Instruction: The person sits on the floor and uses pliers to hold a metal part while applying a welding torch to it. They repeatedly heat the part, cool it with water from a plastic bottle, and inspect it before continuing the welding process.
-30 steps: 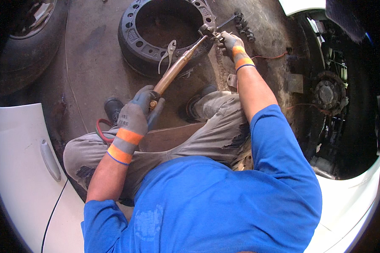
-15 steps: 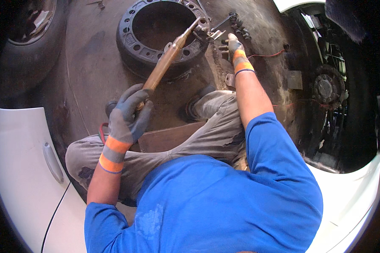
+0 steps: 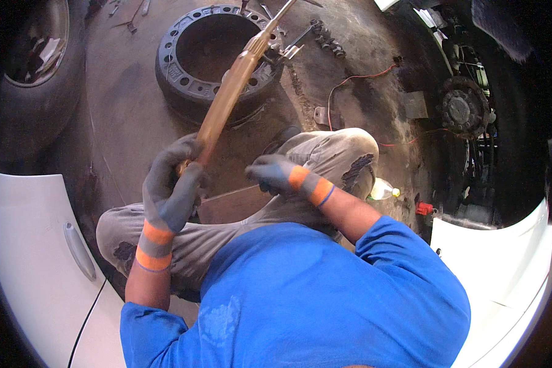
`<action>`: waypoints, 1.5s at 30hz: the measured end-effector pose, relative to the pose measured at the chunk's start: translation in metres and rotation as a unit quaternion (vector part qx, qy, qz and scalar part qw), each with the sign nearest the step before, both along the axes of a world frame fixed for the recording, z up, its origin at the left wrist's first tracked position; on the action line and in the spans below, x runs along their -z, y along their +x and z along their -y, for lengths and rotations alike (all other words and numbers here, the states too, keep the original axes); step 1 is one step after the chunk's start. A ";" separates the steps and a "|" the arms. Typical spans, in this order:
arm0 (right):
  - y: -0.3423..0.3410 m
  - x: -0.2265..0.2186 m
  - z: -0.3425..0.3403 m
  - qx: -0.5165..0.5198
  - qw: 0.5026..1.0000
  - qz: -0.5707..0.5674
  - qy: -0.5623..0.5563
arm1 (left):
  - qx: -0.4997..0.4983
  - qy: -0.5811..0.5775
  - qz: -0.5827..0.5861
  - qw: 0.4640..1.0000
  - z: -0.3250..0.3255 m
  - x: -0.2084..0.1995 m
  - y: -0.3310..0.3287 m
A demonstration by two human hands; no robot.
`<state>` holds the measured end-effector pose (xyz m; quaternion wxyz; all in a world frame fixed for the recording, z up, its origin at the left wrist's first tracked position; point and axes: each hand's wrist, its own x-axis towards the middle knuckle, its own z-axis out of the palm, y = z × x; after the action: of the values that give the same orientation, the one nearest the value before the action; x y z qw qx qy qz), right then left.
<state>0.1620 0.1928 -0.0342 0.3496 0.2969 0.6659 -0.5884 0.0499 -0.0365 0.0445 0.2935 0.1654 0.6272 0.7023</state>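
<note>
My left hand [image 3: 175, 184], in a dark glove with an orange-banded cuff, is closed round the lower end of a long tool [image 3: 232, 101]. The tool has a brown, wood-like handle and narrows to a thin metal shaft. It slants up and away in front of a heavy brake drum [image 3: 165, 67], and its far end runs to the top edge. Over my right shin is my gloved right hand [image 3: 275, 173], apart from the tool. Its fingers look bent but are blurred, and their undersides are hidden.
A tyre [image 3: 58, 116] stands at far left, above a white car door [image 3: 27, 227]. Dark metal parts [image 3: 328, 40] lie right of the drum. A red cord [image 3: 356, 78] crosses the floor near a wheel hub [image 3: 464, 108]. By my right knee are a bottle [image 3: 381, 189] and red object [image 3: 424, 208].
My right hand has come back from beside the drum to over my shin. My left hand has lowered slightly leftward with the tool. The right knee has risen, and the view has shifted.
</note>
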 end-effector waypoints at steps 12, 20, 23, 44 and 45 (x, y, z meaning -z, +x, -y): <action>-0.070 -0.072 -0.145 0.457 0.745 -0.427 -0.232 | 0.026 0.034 0.008 0.999 0.000 0.013 0.014; -0.110 -0.095 -0.149 0.436 0.747 -0.429 -0.261 | 0.040 0.038 0.018 0.998 0.001 0.009 0.014; -0.108 -0.075 -0.171 0.285 0.703 -0.490 -0.430 | 0.051 0.031 -0.013 0.998 0.001 0.010 0.012; -0.082 -0.065 -0.024 0.148 0.952 -0.254 -0.089 | 0.020 -0.081 0.050 0.995 -0.002 0.022 0.005; -0.086 -0.059 -0.013 0.164 0.950 -0.252 -0.078 | 0.007 -0.090 0.002 0.996 -0.008 0.024 0.006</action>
<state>0.0761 0.2056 0.0247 0.0905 0.2158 0.6264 -0.7435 0.0555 -0.0289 0.0208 0.3139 0.1413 0.6861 0.6410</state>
